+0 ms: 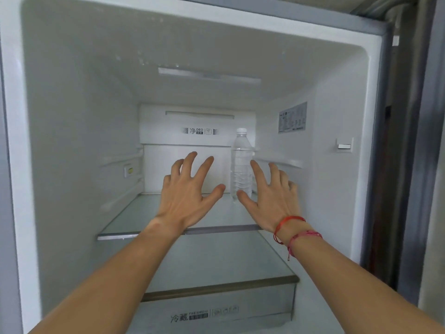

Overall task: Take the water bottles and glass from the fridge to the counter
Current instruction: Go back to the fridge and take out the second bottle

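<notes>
A clear plastic water bottle (241,165) with a white cap stands upright at the back of an open fridge (72,116), on the upper glass shelf (125,222). It sits just beyond the right hand (272,198), between that hand's thumb and forefinger as seen from above; whether the fingers touch it cannot be told.

The right hand is spread wide, palm down, fingers straight and pointing toward the back wall, holding nothing. Two red string bracelets (292,231) circle its wrist. The left hand (190,189) reaches in beside it, to the left of the bottle and apart from it, fingers also splayed wide and holding nothing. The two thumbs point toward each other with a gap between them.

Both forearms stretch in over a lower glass shelf (216,286) with a dark front trim. Beyond the fingertips, a white panel (197,124) on the back wall carries printed characters. To the right of the right hand, a sticker label (292,116) is fixed to the side wall.
</notes>
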Available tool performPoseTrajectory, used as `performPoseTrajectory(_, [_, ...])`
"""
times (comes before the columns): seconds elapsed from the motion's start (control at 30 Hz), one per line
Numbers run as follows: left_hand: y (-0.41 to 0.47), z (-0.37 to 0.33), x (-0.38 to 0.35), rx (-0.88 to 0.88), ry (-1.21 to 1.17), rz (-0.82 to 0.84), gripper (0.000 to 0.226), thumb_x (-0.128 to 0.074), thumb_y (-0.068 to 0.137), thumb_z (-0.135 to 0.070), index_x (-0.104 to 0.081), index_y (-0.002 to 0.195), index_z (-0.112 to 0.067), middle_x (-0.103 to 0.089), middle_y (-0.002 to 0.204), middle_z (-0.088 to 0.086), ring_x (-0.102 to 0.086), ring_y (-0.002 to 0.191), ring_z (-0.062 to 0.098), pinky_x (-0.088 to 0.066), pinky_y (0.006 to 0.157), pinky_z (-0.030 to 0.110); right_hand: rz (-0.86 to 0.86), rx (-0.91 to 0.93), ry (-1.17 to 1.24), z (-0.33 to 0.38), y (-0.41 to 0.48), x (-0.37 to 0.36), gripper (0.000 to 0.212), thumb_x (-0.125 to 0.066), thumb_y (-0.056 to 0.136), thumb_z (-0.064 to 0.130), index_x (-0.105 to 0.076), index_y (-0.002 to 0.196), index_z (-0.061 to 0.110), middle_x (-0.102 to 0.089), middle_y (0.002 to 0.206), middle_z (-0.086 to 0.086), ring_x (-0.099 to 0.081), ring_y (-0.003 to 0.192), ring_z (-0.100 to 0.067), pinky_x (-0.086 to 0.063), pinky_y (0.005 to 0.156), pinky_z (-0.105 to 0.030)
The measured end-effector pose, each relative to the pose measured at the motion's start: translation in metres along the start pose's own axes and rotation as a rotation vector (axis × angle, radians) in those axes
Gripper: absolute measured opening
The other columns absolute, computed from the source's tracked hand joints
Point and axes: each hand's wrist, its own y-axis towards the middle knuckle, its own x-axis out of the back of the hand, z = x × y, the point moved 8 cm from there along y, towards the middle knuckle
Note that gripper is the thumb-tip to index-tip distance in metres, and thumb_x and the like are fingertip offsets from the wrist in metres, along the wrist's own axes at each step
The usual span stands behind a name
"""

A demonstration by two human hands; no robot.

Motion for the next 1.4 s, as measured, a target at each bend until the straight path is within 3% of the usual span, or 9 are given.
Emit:
performPoseTrajectory(0.2, [0.038,-0.004,-0.036,0.101,-0.118,0.064,0.077,-0.03,0.082,-0.075,-0.031,0.15,-0.041,-0.024,0.161,-0.003,-0.025,0.143,0.026,-0.043,0.1,0.05,0.032,-0.053,0.127,-0.008,0.033,-0.025,0.081,-0.039,0.09,0.067,-0.007,0.157,0.034,-0.02,0.159,-0.012,-0.03,0.137,-0.032,-0.033,0.103,-0.045])
performPoseTrajectory(0.4, [0.065,-0.007,-0.098,0.211,-0.331,0.199,0.07,-0.044,0.088,-0.069,-0.025,0.151,-0.045,-0.022,0.16,-0.007,-0.028,0.142,0.027,-0.042,0.099,0.047,0.129,-0.13,0.309,-0.017,0.059,-0.064,0.095,-0.047,0.085,0.071,0.005,0.155,0.033,-0.027,0.151,-0.009,-0.04,0.13,-0.032,-0.042,0.099,-0.046])
performPoseTrajectory(0.6, [0.097,-0.009,-0.136,0.39,-0.73,0.24,0.08,-0.062,0.087,-0.058,-0.025,0.154,-0.035,-0.039,0.149,0.003,-0.046,0.134,0.028,-0.038,0.099,0.034,0.231,-0.284,0.703,-0.028,0.089,-0.095,0.112,-0.073,0.073,0.062,0.004,0.152,0.04,-0.048,0.135,-0.009,-0.056,0.117,-0.031,-0.051,0.096,-0.047])
performPoseTrajectory(0.7, [0.108,-0.007,-0.147,0.507,-0.885,0.275,0.089,-0.069,0.084,-0.053,-0.02,0.156,-0.034,-0.042,0.148,0.007,-0.048,0.133,0.031,-0.043,0.107,0.045,0.281,-0.326,0.842,-0.031,0.099,-0.11,0.119,-0.081,0.07,0.052,0.002,0.154,0.033,-0.054,0.137,-0.007,-0.058,0.119,-0.029,-0.049,0.099,-0.042])
performPoseTrajectory(0.8, [0.113,-0.007,-0.156,0.567,-1.013,0.299,0.081,-0.075,0.081,-0.047,-0.031,0.148,-0.036,-0.062,0.128,0.005,-0.064,0.114,0.027,-0.054,0.096,0.047,0.298,-0.315,0.926,-0.03,0.106,-0.119,0.115,-0.086,0.065,0.044,-0.011,0.151,0.029,-0.061,0.129,0.001,-0.061,0.114,-0.024,-0.051,0.097,-0.041])
performPoseTrajectory(0.93, [0.118,-0.01,-0.162,0.553,-1.165,0.292,0.048,-0.078,0.08,-0.034,-0.056,0.123,-0.036,-0.075,0.102,0.0,-0.075,0.083,0.013,-0.056,0.058,0.026,0.316,-0.274,0.959,-0.027,0.11,-0.128,0.098,-0.089,0.063,0.035,-0.028,0.14,0.032,-0.061,0.115,0.014,-0.062,0.113,-0.018,-0.051,0.099,-0.041])
performPoseTrajectory(1.0, [0.118,-0.011,-0.162,0.54,-1.196,0.291,0.042,-0.078,0.082,-0.031,-0.06,0.119,-0.035,-0.077,0.098,0.001,-0.075,0.075,0.008,-0.053,0.049,0.02,0.31,-0.264,0.966,-0.027,0.112,-0.13,0.092,-0.089,0.064,0.032,-0.032,0.136,0.031,-0.062,0.115,0.013,-0.062,0.112,-0.017,-0.051,0.099,-0.042])
performPoseTrajectory(1.27, [0.112,-0.015,-0.149,0.513,-1.228,0.268,0.039,-0.079,0.08,-0.03,-0.063,0.115,-0.036,-0.077,0.092,0.001,-0.076,0.073,0.011,-0.053,0.049,0.019,0.282,-0.254,1.009,-0.024,0.107,-0.122,0.083,-0.09,0.061,0.027,-0.039,0.127,0.035,-0.064,0.112,0.013,-0.064,0.109,-0.017,-0.051,0.099,-0.044])
performPoseTrajectory(1.4, [0.101,-0.017,-0.134,0.514,-1.25,0.256,0.04,-0.08,0.078,-0.028,-0.063,0.113,-0.037,-0.078,0.087,-0.001,-0.076,0.073,0.012,-0.054,0.05,0.019,0.263,-0.232,1.031,-0.017,0.098,-0.108,0.093,-0.09,0.05,0.038,-0.042,0.129,0.033,-0.064,0.112,0.015,-0.063,0.11,-0.016,-0.051,0.099,-0.043])
